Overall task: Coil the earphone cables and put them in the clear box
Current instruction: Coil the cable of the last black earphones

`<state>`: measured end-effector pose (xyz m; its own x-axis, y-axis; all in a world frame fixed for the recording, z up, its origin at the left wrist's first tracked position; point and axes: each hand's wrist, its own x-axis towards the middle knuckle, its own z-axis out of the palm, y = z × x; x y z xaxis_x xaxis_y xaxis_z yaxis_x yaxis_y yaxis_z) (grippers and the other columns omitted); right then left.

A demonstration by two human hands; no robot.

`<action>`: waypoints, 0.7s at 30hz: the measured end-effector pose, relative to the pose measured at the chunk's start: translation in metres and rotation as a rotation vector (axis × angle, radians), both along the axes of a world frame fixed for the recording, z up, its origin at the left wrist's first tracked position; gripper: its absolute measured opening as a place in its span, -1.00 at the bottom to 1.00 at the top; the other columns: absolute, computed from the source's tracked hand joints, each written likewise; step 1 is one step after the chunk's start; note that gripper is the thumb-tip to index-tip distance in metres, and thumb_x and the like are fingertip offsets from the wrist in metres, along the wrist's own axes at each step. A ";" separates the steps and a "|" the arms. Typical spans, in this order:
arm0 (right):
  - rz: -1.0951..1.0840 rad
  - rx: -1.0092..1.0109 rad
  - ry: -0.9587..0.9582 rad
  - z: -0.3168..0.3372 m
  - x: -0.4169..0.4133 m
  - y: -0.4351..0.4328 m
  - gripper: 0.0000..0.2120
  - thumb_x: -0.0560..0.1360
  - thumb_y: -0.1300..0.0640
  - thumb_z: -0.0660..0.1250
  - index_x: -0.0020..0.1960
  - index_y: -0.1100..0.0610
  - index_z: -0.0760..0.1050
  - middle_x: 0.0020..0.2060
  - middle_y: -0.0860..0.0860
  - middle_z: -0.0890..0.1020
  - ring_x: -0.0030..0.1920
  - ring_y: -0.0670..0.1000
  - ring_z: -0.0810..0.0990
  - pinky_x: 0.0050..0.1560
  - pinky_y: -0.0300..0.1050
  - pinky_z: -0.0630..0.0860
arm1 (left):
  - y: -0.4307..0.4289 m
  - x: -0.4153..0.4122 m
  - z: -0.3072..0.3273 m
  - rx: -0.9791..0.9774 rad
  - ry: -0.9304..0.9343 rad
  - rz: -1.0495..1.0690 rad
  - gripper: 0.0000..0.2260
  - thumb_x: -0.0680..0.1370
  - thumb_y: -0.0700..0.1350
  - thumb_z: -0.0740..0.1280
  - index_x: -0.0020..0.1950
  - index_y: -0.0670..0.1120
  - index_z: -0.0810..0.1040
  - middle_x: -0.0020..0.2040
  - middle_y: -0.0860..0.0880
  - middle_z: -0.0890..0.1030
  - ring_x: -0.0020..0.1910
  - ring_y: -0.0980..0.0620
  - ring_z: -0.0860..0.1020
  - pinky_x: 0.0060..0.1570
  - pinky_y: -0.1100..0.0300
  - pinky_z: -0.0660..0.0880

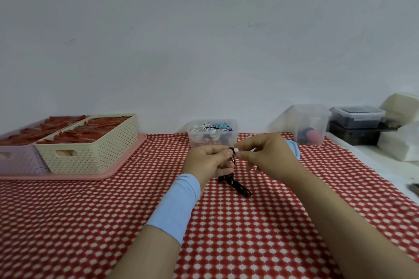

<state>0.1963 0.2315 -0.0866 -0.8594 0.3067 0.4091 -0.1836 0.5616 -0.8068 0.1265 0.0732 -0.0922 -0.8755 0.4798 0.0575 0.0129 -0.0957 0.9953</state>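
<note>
both hands (235, 156) pinch thin black earphone cable (237, 186), loops dangling.

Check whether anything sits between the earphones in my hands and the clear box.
Nothing visible does. The left hand and right hand hold the earphones just before the open box; a blue lid lies aside, rightward.

One view only: head-worn wide-angle camera, facing forward and slightly down over the checked tablecloth (260, 233); pale wall (204, 29) fills the upper half; left hand (207, 161) and right hand (268, 154) sit near, centre frame
</note>
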 end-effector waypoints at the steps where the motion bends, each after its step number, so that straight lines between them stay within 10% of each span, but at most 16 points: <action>1: -0.015 0.024 0.005 -0.001 -0.001 0.000 -0.88 0.44 0.20 0.55 -0.03 0.08 0.73 -0.22 -0.09 0.74 -0.35 0.05 0.69 -0.30 -0.24 0.60 | 0.000 0.000 0.000 -0.003 0.001 -0.001 -0.95 0.51 -0.22 0.45 -0.06 -0.14 0.71 -0.14 -0.15 0.71 -0.24 0.01 0.68 -0.25 0.20 0.62; 14: -0.038 0.130 0.062 -0.001 0.001 -0.005 -0.82 0.45 0.17 0.53 -0.04 -0.10 0.73 -0.24 -0.31 0.69 -0.29 -0.16 0.66 -0.23 -0.37 0.56 | 0.002 -0.001 -0.002 0.030 -0.097 -0.021 -0.84 0.51 -0.16 0.45 0.05 -0.19 0.67 -0.18 -0.13 0.71 -0.25 -0.01 0.68 -0.26 0.19 0.61; 21: 0.102 -0.221 -0.022 0.005 0.008 -0.005 -0.89 0.53 0.16 0.45 0.04 0.06 0.70 -0.14 -0.06 0.75 -0.31 0.03 0.69 -0.39 -0.18 0.57 | -0.004 -0.004 -0.002 0.039 -0.069 -0.091 -0.86 0.56 -0.21 0.39 0.08 -0.18 0.67 -0.14 -0.11 0.68 -0.22 0.04 0.66 -0.22 0.22 0.61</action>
<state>0.2042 0.2267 -0.0812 -0.8986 0.2974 0.3226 -0.2115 0.3506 -0.9123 0.1229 0.0694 -0.0939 -0.8308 0.5563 0.0187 -0.0660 -0.1318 0.9891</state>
